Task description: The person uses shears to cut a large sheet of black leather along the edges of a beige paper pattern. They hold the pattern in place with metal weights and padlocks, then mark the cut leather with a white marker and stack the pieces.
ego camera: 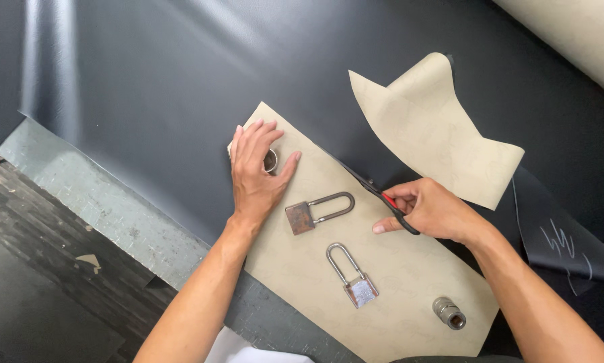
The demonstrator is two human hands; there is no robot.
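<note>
A beige patterned sheet (383,282) lies flat on dark material (181,81). My left hand (255,171) presses flat on its upper corner, fingers spread beside a small metal ring weight (270,160). My right hand (430,208) grips black scissors with a red inner handle (383,198) at the sheet's right edge, blades pointing up-left along that edge. Two long-shackle padlocks rest on the sheet: a rusty one (315,212) and a silvery one (352,275). A short metal cylinder (448,312) stands near the lower right corner.
A cut-off beige piece (430,128) curls on the dark material at the upper right. A pale roll (578,33) crosses the top right corner. The grey table edge (100,208) runs diagonally at left, with dark floor (33,296) and scraps below it.
</note>
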